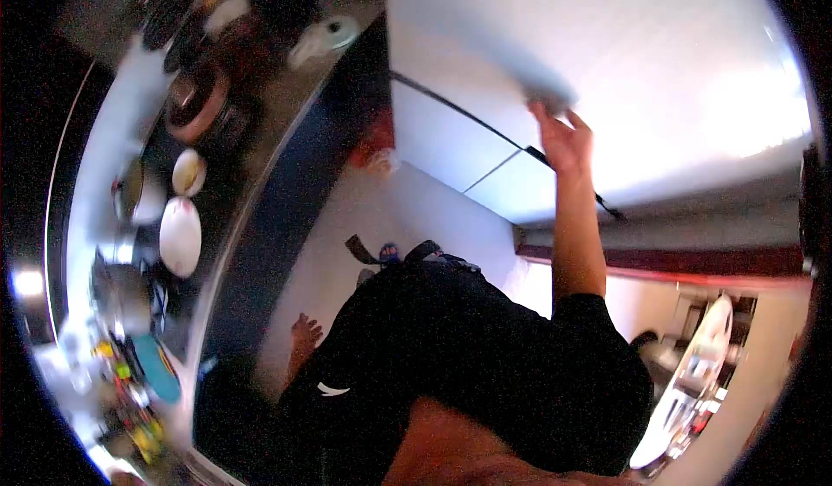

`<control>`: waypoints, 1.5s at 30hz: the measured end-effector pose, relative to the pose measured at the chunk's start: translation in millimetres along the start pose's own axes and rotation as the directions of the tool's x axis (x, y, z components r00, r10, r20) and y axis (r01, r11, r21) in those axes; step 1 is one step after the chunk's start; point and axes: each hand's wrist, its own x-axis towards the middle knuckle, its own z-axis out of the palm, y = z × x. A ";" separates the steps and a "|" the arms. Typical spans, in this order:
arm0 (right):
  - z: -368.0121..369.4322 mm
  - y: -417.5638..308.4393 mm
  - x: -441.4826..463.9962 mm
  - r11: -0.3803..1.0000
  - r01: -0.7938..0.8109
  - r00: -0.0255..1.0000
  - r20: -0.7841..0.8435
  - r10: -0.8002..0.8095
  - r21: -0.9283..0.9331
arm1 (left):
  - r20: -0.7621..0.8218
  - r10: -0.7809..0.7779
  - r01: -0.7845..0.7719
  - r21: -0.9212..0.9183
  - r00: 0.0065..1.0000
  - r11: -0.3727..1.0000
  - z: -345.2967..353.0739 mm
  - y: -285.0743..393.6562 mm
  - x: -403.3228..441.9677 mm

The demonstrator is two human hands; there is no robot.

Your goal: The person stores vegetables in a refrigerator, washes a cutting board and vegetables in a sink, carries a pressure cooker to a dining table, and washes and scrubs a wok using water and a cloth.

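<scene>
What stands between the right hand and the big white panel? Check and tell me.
Nothing visible does: the right hand is raised to the white panel, with its fingertips at or very near the surface. A blurred grey patch shows at the fingertips; I can't tell whether it is shadow or an object.

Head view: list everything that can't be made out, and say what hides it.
All in the head view:
- Right hand: motion blur and a grey smudge at the fingers hide whether it touches the white panel or holds anything.
- Left arm: mostly hidden by the black shirt.
- White oval object: its reddish markings are too blurred to read.
- Colourful items, lower left: blurred beyond naming.
</scene>
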 end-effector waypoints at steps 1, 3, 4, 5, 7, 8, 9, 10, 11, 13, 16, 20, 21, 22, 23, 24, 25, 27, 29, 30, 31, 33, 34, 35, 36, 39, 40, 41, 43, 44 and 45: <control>2.4 -17.9 -9.7 0.997 0.046 0.999 -0.011 -0.046 0.058 | -0.362 0.059 0.068 0.329 0.930 0.942 9.3 7.7 22.6; -14.1 -74.4 -18.7 0.980 0.200 0.978 0.054 -0.200 0.012 | -0.680 0.352 0.357 0.673 0.643 0.648 21.5 17.1 83.0; -16.0 -99.5 -36.5 0.973 0.212 0.974 0.056 -0.218 0.093 | -0.708 0.465 0.496 0.705 0.532 0.506 23.6 18.1 113.6; -13.9 -121.9 -63.2 0.959 0.223 0.970 0.057 -0.235 0.173 | -0.721 0.430 0.509 0.691 0.544 0.513 32.2 10.2 145.5; -15.1 -150.2 -122.0 0.919 0.343 0.933 0.044 -0.357 0.196 | -0.788 0.329 0.543 0.602 0.520 0.585 80.2 -15.5 209.6; -14.1 -157.8 -152.5 0.891 0.408 0.906 0.033 -0.422 0.201 | -0.759 0.338 0.576 0.646 0.557 0.501 97.3 -29.3 234.5; -15.8 -158.7 -180.6 0.853 0.485 0.868 0.016 -0.497 0.193 | -0.729 0.341 0.602 0.684 0.594 0.412 107.8 -39.2 253.3; -27.0 -169.0 -205.2 0.845 0.493 0.859 0.039 -0.511 0.209 | -0.729 0.341 0.601 0.684 0.594 0.414 112.8 -44.3 268.8; -36.4 -173.6 -222.3 0.826 0.520 0.839 0.054 -0.542 0.216 | -0.707 0.299 0.601 0.705 0.641 0.376 116.9 -47.6 281.3; -45.7 -166.1 -243.2 0.774 0.599 0.785 0.038 -0.618 0.205 | -0.683 0.253 0.597 0.726 0.686 0.340 108.3 -43.8 280.9; -70.4 -141.3 -247.0 0.665 0.747 0.664 -0.035 -0.747 0.004 | -0.755 0.294 0.700 0.655 0.586 0.285 87.5 -32.2 263.9; -167.6 -117.2 -223.1 0.749 0.632 0.764 0.000 -0.645 -0.198 | -0.755 0.350 0.699 0.650 0.554 0.297 47.7 0.4 211.1; -164.9 -91.3 -222.2 0.749 0.632 0.765 0.001 -0.644 -0.199 | -0.760 0.346 0.705 0.645 0.551 0.295 36.0 11.2 199.3; -152.9 -53.9 -219.5 0.765 0.599 0.757 -0.144 -0.637 -0.234 | -0.767 0.327 0.683 0.641 0.552 0.350 25.2 22.7 187.0; -146.3 -29.5 -219.0 0.783 0.563 0.730 -0.286 -0.621 -0.264 | -0.767 0.326 0.682 0.641 0.552 0.352 26.0 23.5 183.1; -167.4 -28.2 -226.0 0.791 0.536 0.776 -0.196 -0.599 -0.295 | -0.769 0.319 0.697 0.638 0.554 0.327 26.2 19.4 180.4; -190.8 -28.1 -233.8 0.794 0.511 0.816 -0.106 -0.568 -0.328 | -0.771 0.311 0.711 0.635 0.556 0.302 26.0 22.0 176.3; -187.8 13.7 -238.8 0.775 0.517 0.775 -0.185 -0.604 -0.364 | -0.736 0.318 0.696 0.673 0.597 0.250 -31.3 45.3 166.9; -203.9 55.2 -222.0 0.680 0.422 0.744 -0.199 -0.638 -0.600 | -0.721 0.332 0.659 0.692 0.608 0.294 -41.2 79.6 154.3; -178.9 93.4 -217.6 0.722 0.377 0.729 -0.296 -0.618 -0.580 | -0.731 0.365 0.680 0.677 0.576 0.281 -46.6 92.7 150.8; -167.5 109.4 -215.1 0.742 0.307 0.776 -0.295 -0.558 -0.596 | -0.732 0.368 0.671 0.677 0.573 0.302 -31.1 90.3 147.1; -155.2 132.4 -204.4 0.747 0.218 0.762 -0.369 -0.533 -0.628 | -0.723 0.353 0.640 0.690 0.593 0.338 21.4 77.4 145.4; -156.5 138.6 -195.1 0.757 0.186 0.801 -0.349 -0.486 -0.627 | -0.725 0.361 0.627 0.689 0.587 0.364 8.0 76.2 142.0; -156.0 147.4 -184.6 0.765 0.153 0.837 -0.330 -0.437 -0.626 | -0.716 0.381 0.603 0.699 0.585 0.385 -0.9 74.5 140.5; -136.7 169.7 -177.7 0.746 0.126 0.822 -0.352 -0.448 -0.654 | -0.707 0.395 0.583 0.707 0.586 0.401 -9.7 76.7 136.6; -117.2 200.7 -156.0 0.731 0.058 0.863 -0.334 -0.378 -0.680 | -0.752 0.364 0.637 0.659 0.550 0.400 0.3 82.8 112.6; -115.5 203.9 -148.0 0.689 0.024 0.847 -0.352 -0.399 -0.725 | -0.755 0.366 0.634 0.656 0.544 0.410 -4.1 80.1 104.7; -112.3 208.8 -141.8 0.684 0.018 0.850 -0.349 -0.395 -0.729 | -0.761 0.384 0.616 0.648 0.523 0.447 -9.2 78.8 97.8; -102.9 224.8 -133.1 0.639 -0.099 0.872 -0.376 -0.315 -0.763 | -0.769 0.401 0.592 0.639 0.497 0.491 -14.5 77.8 81.2; -108.3 228.5 -125.4 0.671 -0.119 0.872 -0.400 -0.281 -0.732 | -0.765 0.431 0.543 0.643 0.478 0.540 -14.6 75.6 73.0; -111.6 229.7 -119.0 0.666 -0.125 0.875 -0.398 -0.276 -0.736 | -0.762 0.459 0.490 0.646 0.457 0.585 -18.0 71.0 67.6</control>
